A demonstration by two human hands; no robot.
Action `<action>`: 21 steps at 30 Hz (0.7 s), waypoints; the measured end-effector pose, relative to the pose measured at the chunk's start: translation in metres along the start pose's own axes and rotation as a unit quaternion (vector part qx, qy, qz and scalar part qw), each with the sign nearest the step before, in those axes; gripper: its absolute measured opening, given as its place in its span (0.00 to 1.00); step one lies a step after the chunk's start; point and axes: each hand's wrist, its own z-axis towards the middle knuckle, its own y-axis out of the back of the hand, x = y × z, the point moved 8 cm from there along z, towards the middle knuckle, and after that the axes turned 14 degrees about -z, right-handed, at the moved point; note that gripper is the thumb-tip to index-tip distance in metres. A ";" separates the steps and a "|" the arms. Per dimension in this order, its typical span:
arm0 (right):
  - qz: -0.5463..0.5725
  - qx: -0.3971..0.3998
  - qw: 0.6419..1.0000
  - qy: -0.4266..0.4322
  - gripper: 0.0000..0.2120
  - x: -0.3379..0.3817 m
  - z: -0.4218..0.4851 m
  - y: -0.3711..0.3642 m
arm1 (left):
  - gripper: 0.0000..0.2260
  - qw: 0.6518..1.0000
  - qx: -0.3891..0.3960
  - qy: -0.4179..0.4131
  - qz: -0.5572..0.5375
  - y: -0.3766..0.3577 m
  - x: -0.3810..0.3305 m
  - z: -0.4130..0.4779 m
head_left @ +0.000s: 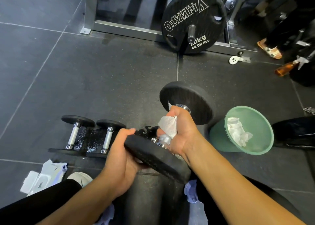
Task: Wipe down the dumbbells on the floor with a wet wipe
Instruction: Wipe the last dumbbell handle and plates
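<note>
Both hands carry the big black rubber-ended dumbbell (pixel 170 131) off the floor: our left hand (pixel 119 158) grips its near disc, our right hand (pixel 180 131) clenches the white wet wipe (pixel 167 126) round the chrome handle. Damp metal could slip and drop it onto our knees.

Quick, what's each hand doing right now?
Left hand: closed on the near weight plate of the big dumbbell.
Right hand: closed around the dumbbell's handle, with a white wet wipe pressed against it.
</note>
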 end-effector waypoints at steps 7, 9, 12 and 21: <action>-0.017 -0.010 1.000 -0.018 0.13 -0.007 0.004 0.000 | 0.19 0.596 0.227 -0.523 0.565 -0.059 -0.031 -0.061; -0.021 -0.009 0.999 -0.028 0.14 -0.012 0.003 0.001 | 0.25 0.461 0.263 -0.591 0.608 -0.062 -0.012 -0.075; -0.005 -0.015 1.000 -0.020 0.07 -0.014 0.003 -0.001 | 0.26 0.378 0.280 -0.614 0.634 -0.057 -0.003 -0.077; 0.008 0.062 0.995 0.083 0.09 0.008 -0.008 -0.012 | 0.11 0.870 0.133 -0.382 0.283 -0.009 -0.052 -0.008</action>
